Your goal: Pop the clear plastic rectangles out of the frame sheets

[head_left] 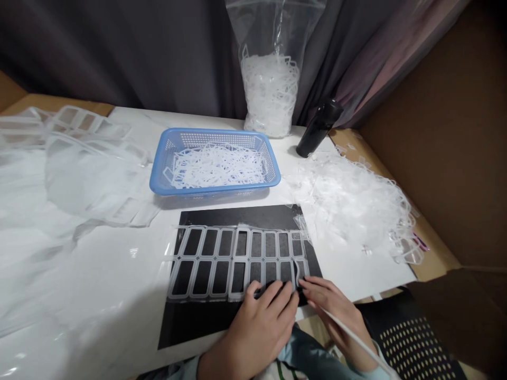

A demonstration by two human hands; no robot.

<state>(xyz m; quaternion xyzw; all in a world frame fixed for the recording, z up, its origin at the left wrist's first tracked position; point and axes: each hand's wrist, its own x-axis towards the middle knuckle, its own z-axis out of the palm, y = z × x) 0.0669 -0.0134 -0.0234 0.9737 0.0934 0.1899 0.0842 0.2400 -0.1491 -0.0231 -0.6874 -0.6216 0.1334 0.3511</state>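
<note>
My left hand (261,322) rests its spread fingers on the lower right of a translucent plastic lattice (206,258) of rectangular frames in two rows. The lattice lies on a black mat (190,322). My right hand (332,316) is just to the right, its fingertips pinching a thin white plastic strip (354,338) that runs down past my wrist. A narrow curved piece of plastic (295,272) stands up from the lattice between my hands. My fingers hide the lattice's lower right corner.
Beyond the mat stands a blue plastic basket (158,179) full of white offcuts. Behind it are a clear bag of offcuts (271,95) and a black bottle (319,129). A loose offcut pile (348,206) lies right, clear plastic sheets (83,158) left. Cardboard (435,132) walls the right.
</note>
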